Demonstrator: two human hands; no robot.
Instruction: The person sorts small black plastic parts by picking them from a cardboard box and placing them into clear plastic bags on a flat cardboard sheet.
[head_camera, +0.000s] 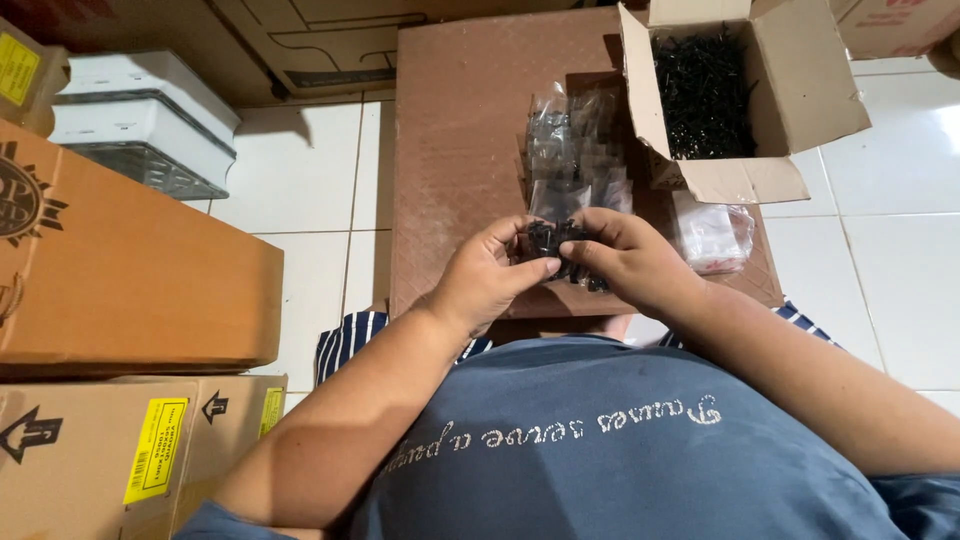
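— What do the hands have?

— Both meet over the near edge of a brown board (460, 130) on the tiled floor (300, 180). The left hand (490, 275) and the right hand (625, 255) pinch a small clear bag of black screws (556, 240) between thumbs and fingertips, fingers closed tight on it. The bag sits between the two hands, just above the board.

— And around them?

— Right behind the hands lies a pile of filled bags (575, 150), touching or nearly touching the one held. Further back and to the right stands an open cardboard box (790, 90) full of loose black screws (705, 90); its front flap hangs over the board. Beside the right hand rests a bundle of empty clear bags (712, 235).

— Anything crowding the left side?

— Big cardboard cartons (130, 270) stacked near the left arm, well apart from the board, and white plastic containers (150, 120) behind them. The person's blue shirt (620, 450) fills the bottom of the view and hides the knees, mostly.
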